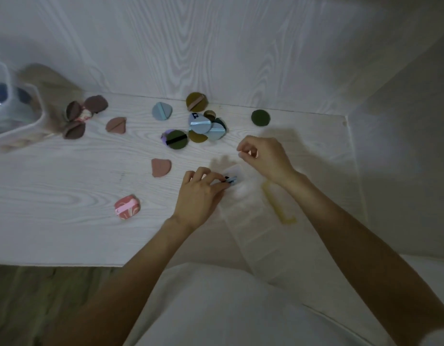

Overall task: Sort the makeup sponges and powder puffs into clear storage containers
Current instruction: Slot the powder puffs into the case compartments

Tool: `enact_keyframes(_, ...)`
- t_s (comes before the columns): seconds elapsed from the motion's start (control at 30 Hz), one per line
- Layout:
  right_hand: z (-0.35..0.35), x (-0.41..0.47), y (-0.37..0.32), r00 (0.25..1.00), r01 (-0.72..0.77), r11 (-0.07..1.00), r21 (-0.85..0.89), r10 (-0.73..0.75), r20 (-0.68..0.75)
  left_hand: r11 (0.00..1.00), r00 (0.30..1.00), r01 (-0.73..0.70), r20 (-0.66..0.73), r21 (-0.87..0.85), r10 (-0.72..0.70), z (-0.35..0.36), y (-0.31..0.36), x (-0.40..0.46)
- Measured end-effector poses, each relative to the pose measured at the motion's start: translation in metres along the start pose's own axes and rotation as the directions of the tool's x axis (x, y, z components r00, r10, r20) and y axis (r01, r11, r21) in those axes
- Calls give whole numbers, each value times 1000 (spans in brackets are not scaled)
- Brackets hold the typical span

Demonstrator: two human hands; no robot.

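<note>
My left hand point(201, 193) pinches a small light-blue puff with a black tag point(230, 180) at the near end of a clear lidded container point(255, 236) lying in front of me. My right hand point(263, 156) hovers just above and to the right with its fingers curled and nothing visible in them. Loose puffs lie on the white table point(66, 196): a mixed blue, green and mustard pile point(203, 126), a dark green round one point(260, 117), a pink one point(161, 167), a patterned pink one point(127, 206) and brown ones point(78, 118).
A clear plastic tub point(13, 113) holding dark blue puffs stands at the far left edge. A yellow latch point(278, 203) shows on the clear container. White walls close the back and the right side. The table's front edge runs just before my lap.
</note>
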State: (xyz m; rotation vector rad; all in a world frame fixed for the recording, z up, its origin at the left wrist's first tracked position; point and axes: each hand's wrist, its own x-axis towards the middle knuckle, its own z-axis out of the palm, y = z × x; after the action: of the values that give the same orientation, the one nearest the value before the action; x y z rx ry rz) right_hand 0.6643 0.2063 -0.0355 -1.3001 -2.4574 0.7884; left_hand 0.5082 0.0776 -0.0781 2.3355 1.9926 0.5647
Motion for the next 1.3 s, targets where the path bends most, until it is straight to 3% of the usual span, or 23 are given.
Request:
enact_keyframes(0.17,31,86,-17,999,18,993,-115,-14,32,997,997,61,40,-37,-59,0,-18,5)
enact_keyframes(0.33,61,136,-20,985,-102,970,-220,130,116,991,995,76,66,-107,-69,3,-29,15)
enact_keyframes(0.47,60,140,-17,975,-198,979,-50,202,97,991,998,51,43,-124,-46,0,-48,29)
enact_keyframes(0.57,42,124,-26,976,-216,953,211,213,35,989,998,27,67,-148,-18,-2,-58,34)
enact_keyframes(0.73,1,55,-41,987,-83,931,354,126,-101,985,997,59,54,-165,-51,-2,-58,26)
enact_keyframes(0.93,14,6,-39,982,58,997,43,-49,-182,986,997,80,36,-145,-75,-3,-55,25)
enact_keyframes(1.1,41,10,-38,971,178,924,-339,-220,-90,989,999,53,-4,-139,-54,-1,-54,18)
enact_keyframes(1.3,35,9,-45,981,172,957,-234,-188,-48,990,999,37,-35,-139,-42,2,-56,12)
